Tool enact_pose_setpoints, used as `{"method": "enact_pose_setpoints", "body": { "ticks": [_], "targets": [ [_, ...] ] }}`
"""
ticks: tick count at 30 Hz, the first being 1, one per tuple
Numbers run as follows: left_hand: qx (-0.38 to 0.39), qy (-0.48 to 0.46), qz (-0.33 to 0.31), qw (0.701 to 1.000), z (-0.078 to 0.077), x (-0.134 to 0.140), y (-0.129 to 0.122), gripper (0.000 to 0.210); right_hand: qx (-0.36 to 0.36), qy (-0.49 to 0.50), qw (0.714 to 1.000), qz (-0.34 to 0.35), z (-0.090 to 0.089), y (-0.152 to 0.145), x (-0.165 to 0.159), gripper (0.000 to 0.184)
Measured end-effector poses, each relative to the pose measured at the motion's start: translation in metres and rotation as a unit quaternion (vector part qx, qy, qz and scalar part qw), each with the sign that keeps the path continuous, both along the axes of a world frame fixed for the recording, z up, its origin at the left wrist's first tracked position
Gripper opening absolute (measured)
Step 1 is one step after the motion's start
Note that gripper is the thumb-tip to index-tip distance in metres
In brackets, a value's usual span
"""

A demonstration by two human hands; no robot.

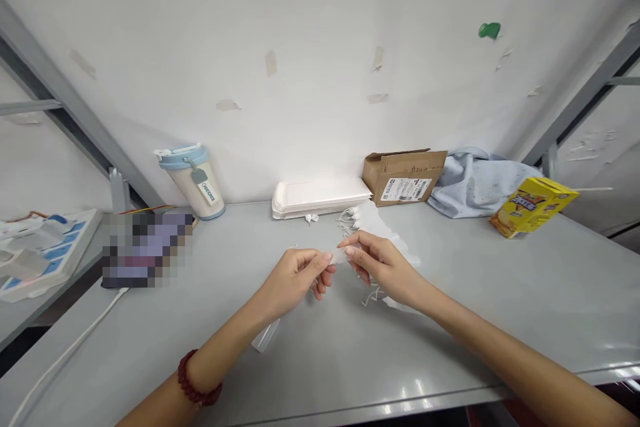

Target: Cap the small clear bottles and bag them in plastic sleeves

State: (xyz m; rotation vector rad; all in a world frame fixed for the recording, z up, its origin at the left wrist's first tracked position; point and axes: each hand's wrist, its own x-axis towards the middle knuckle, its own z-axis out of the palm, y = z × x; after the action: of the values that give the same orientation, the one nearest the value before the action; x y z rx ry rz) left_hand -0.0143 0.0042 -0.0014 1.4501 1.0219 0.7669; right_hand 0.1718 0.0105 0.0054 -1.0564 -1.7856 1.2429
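In a 2-handed pinch above the table (pixel 520 307), we see the left hand (pixel 298 273) and right hand (pixel 384 265) clamped on opposite ends of a small white piece (pixel 339 256), a hold that presumably keeps it steady between them.

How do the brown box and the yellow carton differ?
The brown box is plain cardboard; the yellow carton is bright and colourfully printed.
The box carries a white label; the carton has large lettering.
The box sits left of the blue cloth; the carton, by its right part.
Both rest on the grey table.
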Motion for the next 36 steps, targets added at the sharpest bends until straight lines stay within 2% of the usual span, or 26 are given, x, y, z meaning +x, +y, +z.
{"method": "enact_pose_setpoints", "body": {
  "ticks": [8, 13, 15, 19, 21, 27, 33, 36],
  "targets": [
    [0.044, 0.025, 0.004, 0.999, -0.001, -0.001, -0.003, 0.033, -0.074, 0.037, 0.997, 0.008, -0.005, 0.002, -0.001, 0.031],
    [0.113, 0.074, 0.053, 0.989, 0.001, 0.004, -0.008, 0.025, -0.141, 0.076, 0.987, -0.002, -0.003, 0.003, -0.002, 0.033],
    [0.115, 0.076, 0.054, 0.989, 0.001, 0.005, -0.008, 0.028, -0.138, 0.079, 0.987, -0.008, -0.002, 0.003, -0.002, 0.033],
    [0.047, 0.041, 0.003, 0.998, 0.0, 0.004, -0.005, 0.038, -0.088, 0.059, 0.994, -0.011, -0.001, 0.0, -0.003, 0.032],
    [0.031, 0.026, -0.004, 0.999, 0.0, 0.002, -0.004, 0.038, -0.09, 0.061, 0.994, -0.004, -0.001, -0.001, -0.004, 0.032],
    [0.076, 0.06, 0.01, 0.995, 0.0, 0.003, -0.006, 0.032, -0.096, 0.064, 0.993, -0.005, -0.004, 0.0, -0.004, 0.033],
    [0.203, 0.153, 0.05, 0.966, -0.001, 0.007, -0.011, 0.026, -0.125, 0.078, 0.989, -0.011, -0.004, 0.004, -0.003, 0.033],
    [0.15, 0.116, 0.023, 0.982, 0.0, 0.006, -0.009, 0.031, -0.088, 0.068, 0.993, -0.027, -0.004, 0.003, -0.004, 0.032]
  ]
}}
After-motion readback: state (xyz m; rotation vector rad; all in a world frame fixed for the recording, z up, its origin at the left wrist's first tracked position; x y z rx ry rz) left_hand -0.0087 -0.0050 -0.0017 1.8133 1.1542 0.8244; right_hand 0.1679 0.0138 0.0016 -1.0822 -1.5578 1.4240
